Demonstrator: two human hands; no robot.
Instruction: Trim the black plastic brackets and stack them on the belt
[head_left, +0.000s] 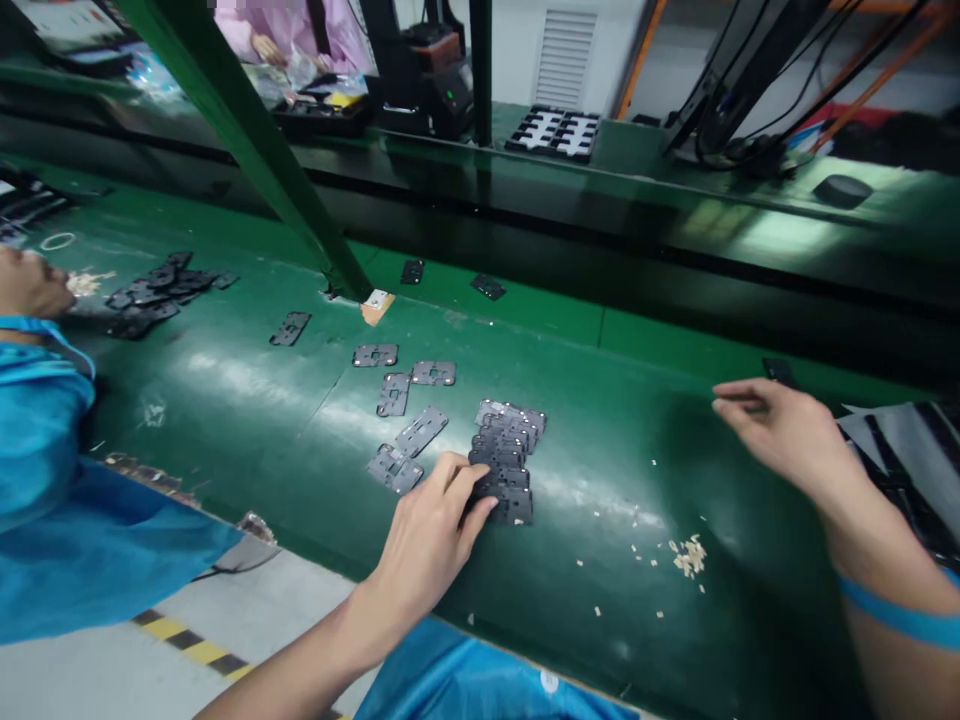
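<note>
Several dark plastic parts lie overlapped in a row (pixel 510 440) on the green table (pixel 570 390). My left hand (pixel 442 510) is at the near left edge of this row, its thumb and fingertips on the lower parts, closed around their edge. Over the table to the right, my right hand (pixel 780 430) hovers with thumb and index finger close together; whether anything small is between them cannot be made out. Below and left of it lies a small heap of pale bits (pixel 690 556), with loose ones scattered around. More dark parts (pixel 421 431) lie left of the row.
A co-worker's hand (pixel 34 285) and blue sleeve are at the far left, near a pile of dark parts (pixel 161 290). A green post (pixel 262 150) rises behind. Grey and black trays (pixel 900 460) sit at the right. The conveyor (pixel 600 240) runs along the back.
</note>
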